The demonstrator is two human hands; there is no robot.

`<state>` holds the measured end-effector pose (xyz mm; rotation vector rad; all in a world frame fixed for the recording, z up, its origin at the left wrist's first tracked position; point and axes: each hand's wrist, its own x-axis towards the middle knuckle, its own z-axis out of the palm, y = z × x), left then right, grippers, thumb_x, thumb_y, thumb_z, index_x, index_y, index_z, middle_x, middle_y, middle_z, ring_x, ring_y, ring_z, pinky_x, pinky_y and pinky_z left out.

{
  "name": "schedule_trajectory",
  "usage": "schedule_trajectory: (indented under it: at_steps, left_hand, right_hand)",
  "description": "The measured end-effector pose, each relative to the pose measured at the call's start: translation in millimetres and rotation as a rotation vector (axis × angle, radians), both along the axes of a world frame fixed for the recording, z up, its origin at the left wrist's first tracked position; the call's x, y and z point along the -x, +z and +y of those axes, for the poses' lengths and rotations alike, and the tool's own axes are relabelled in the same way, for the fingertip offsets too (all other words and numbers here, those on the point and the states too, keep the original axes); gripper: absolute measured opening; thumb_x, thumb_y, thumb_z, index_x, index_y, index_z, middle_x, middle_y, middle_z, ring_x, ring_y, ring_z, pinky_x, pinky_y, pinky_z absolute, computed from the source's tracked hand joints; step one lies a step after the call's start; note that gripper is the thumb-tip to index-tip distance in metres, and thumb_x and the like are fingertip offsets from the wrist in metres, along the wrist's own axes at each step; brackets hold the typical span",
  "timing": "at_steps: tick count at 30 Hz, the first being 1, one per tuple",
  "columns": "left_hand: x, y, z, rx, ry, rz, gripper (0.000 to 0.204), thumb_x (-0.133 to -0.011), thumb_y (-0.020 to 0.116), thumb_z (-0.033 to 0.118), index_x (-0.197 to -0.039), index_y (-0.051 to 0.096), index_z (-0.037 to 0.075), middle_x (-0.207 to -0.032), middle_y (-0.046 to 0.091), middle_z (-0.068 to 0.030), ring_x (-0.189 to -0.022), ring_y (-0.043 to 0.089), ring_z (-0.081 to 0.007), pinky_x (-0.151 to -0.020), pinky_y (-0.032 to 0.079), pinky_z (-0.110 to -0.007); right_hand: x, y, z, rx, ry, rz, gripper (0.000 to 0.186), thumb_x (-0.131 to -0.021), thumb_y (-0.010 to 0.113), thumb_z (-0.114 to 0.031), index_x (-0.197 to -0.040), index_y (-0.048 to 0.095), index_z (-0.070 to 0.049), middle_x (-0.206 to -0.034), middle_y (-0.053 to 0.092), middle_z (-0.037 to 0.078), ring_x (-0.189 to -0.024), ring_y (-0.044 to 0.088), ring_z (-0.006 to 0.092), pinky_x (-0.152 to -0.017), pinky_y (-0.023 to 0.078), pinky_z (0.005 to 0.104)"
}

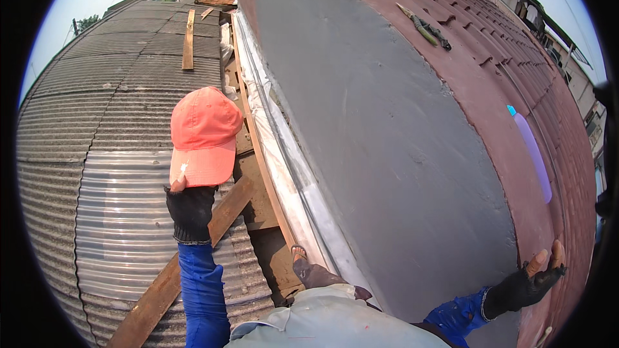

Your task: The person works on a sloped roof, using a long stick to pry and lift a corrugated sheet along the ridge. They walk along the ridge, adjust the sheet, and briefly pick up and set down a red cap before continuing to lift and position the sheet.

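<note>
A coral-red baseball cap (205,119) is held out left of centre, its brim toward me. My left hand (191,214), in a black fingerless glove and blue sleeve, grips the brim, with the thumb on top and the other fingers hidden beneath. Off to the lower right, my right hand (527,287), gloved the same way, hovers near or rests on the reddish roof edge; contact cannot be made out. Its bare fingertips are apart and nothing shows in them. A smooth grey plastered slope (400,135) lies between my hands.
Corrugated roofing (58,129) spreads left, with a translucent sheet (122,219) and wooden planks (148,299). White sheeting (284,148) lines a gutter beside a gap (274,254) near my foot. On the reddish tiles (477,32) are a long purple object (532,158) and a dark-and-green tool-like item (422,28).
</note>
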<state>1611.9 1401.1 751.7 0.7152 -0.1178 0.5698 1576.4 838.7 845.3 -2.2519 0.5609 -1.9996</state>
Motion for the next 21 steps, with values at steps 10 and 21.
schedule_trajectory:
  at_steps: [10, 21]
  left_hand:
    - [-226, 122, 66, -0.128, -0.232, -0.291, 0.051, -0.095, 0.06, 0.015, -0.138, 0.039, -0.005, -0.13, 0.057, -0.018, -0.116, 0.061, -0.0285, -0.092, 0.057, -0.04]
    - [-439, 258, 99, -0.425, -0.189, -0.408, 0.034, -0.095, 0.066, 0.017, -0.121, 0.054, -0.001, -0.107, 0.064, -0.009, -0.095, 0.067, -0.0196, -0.084, 0.06, -0.03]
  right_hand:
    - [-22, 5, -10, -0.073, -0.454, 0.022, 0.043, -0.1, 0.058, -0.039, -0.122, 0.065, -0.004, -0.119, 0.066, 0.012, -0.108, 0.063, 0.0238, -0.094, 0.049, 0.0319]
    - [-39, 21, 26, 0.152, -0.365, -0.306, 0.033, -0.095, 0.065, -0.031, -0.108, 0.061, 0.0, -0.101, 0.064, 0.014, -0.094, 0.06, 0.0265, -0.085, 0.046, 0.0374]
